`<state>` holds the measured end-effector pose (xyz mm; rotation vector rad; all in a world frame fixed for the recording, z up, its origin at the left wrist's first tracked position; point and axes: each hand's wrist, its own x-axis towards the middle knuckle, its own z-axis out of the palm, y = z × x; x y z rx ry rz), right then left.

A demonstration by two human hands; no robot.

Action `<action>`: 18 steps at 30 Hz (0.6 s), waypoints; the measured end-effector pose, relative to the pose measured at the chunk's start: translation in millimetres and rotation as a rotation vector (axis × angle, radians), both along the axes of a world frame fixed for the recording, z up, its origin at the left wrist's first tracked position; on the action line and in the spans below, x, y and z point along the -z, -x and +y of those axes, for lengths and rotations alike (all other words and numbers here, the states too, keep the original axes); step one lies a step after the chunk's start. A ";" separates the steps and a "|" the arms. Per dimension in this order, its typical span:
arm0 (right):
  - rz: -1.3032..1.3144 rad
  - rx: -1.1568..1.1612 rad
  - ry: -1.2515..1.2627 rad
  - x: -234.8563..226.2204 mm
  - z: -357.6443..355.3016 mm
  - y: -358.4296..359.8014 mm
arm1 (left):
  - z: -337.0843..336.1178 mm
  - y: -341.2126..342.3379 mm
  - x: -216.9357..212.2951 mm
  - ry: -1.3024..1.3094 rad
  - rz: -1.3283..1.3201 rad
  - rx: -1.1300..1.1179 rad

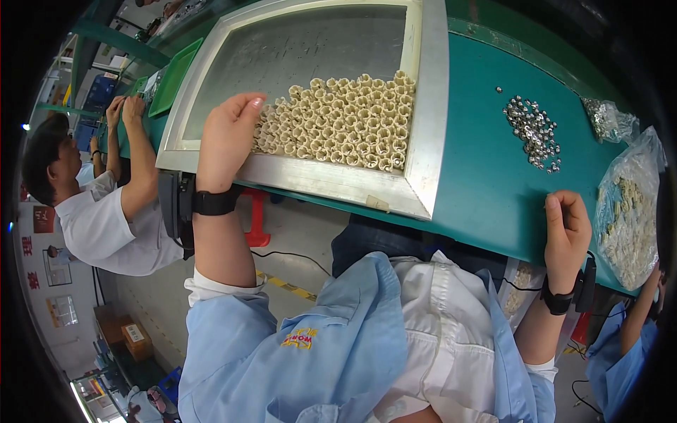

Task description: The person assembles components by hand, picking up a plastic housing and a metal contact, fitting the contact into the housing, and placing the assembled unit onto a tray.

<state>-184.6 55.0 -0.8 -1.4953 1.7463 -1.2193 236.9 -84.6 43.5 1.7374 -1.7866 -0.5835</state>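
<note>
Just right of the left hand (229,135), cream cups (345,125) crowd together, long axes mostly upright, scalloped mouths up; whether it or the right hand (567,236) grips anything, I cannot tell.

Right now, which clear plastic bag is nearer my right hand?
The larger bag of cream pieces, beside your right hand; the smaller bag of silvery pieces lies farther away.

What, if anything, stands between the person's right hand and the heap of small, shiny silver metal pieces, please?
Nothing visible does: only flat green tabletop lies between the bare right hand and the heap of small, shiny silver metal pieces. The large clear plastic bag of cream-coloured pieces lies to the hand's right, outside that path.
</note>
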 end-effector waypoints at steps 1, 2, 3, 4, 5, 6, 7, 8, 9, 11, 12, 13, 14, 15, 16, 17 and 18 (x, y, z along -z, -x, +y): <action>0.000 0.002 0.011 0.1 -0.2 0.0 | 2.2 3.7 -2.4 0.110 -0.025 -0.007; 0.002 0.006 0.021 -0.1 -0.3 0.2 | 4.7 9.2 -5.2 0.220 -0.048 -0.013; 0.007 0.013 0.031 -0.8 0.2 0.9 | 7.5 16.2 -8.1 0.329 -0.067 -0.017; 0.014 0.027 0.026 -0.5 1.9 1.7 | 11.2 27.7 -11.9 0.324 -0.058 -0.004; -0.018 0.037 0.067 0.4 3.6 2.5 | 16.4 43.8 -16.2 0.357 0.084 0.027; -0.043 0.052 0.110 -1.4 6.3 3.0 | 23.7 59.8 -20.7 0.387 0.234 0.061; -0.059 0.078 0.148 -2.7 9.9 6.2 | 32.3 77.6 -20.0 0.371 0.264 0.091; -0.029 0.119 0.138 -5.9 11.6 7.4 | 44.0 95.4 -19.1 0.382 0.322 0.168; 0.012 0.106 0.168 -10.7 11.0 8.8 | 56.7 114.1 -16.3 0.391 0.389 0.246; 0.089 0.131 0.193 -17.1 4.5 19.7 | 78.5 146.9 -9.7 0.372 0.351 0.515; 0.121 0.197 0.244 -20.1 -0.3 28.3 | 85.5 163.8 -6.0 0.341 0.359 0.630; 0.150 0.252 0.300 -22.8 -6.2 38.1 | 89.6 176.4 -2.5 0.317 0.361 0.737; 0.186 0.285 0.299 -26.2 -6.4 54.4 | 90.6 187.8 2.4 0.320 0.396 0.769; 0.292 0.354 0.269 -29.5 -5.3 73.9 | 90.8 198.6 9.0 0.355 0.327 0.801; 0.393 0.419 0.234 -32.4 -2.5 91.8 | 90.8 209.0 15.3 0.390 0.253 0.828; 0.418 0.442 0.231 -35.2 0.5 107.3 | 89.8 218.3 21.1 0.428 0.179 0.851; 0.519 0.468 0.119 -36.9 3.4 122.1 | 87.8 226.7 27.0 0.433 0.203 0.869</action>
